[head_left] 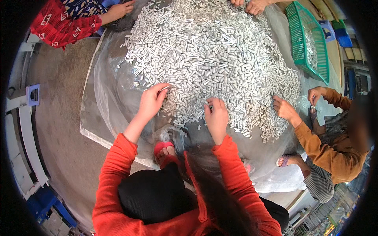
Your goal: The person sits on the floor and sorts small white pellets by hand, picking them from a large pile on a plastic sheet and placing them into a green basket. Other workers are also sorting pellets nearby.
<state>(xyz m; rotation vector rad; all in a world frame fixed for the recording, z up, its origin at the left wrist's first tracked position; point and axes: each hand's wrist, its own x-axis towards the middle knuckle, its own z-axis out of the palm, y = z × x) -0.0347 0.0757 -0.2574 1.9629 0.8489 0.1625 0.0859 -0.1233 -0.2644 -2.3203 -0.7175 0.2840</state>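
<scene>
A broad heap of small grey-white metal-looking pieces (204, 59), some rounded and stubby, others like narrow loops, lies on a clear plastic sheet (108, 84). My left hand (149, 103) is at the heap's near left edge, thumb and fingers pinching one narrow grey piece (165, 87). To its right, at the heap's near edge, my right hand (217, 118) has its fingers curled in; a small dark gap shows by the fingertips, and what they hold is hidden. Close to my foot sits a crumpled clear plastic bag (176, 135).
A green plastic basket (296, 43) with more pieces stands at the far right. At right, a co-worker's hand (284, 109) reaches into the heap. Other people's hands (256, 6) are at the far edge, and a red-patterned sleeve (67, 23) is at far left.
</scene>
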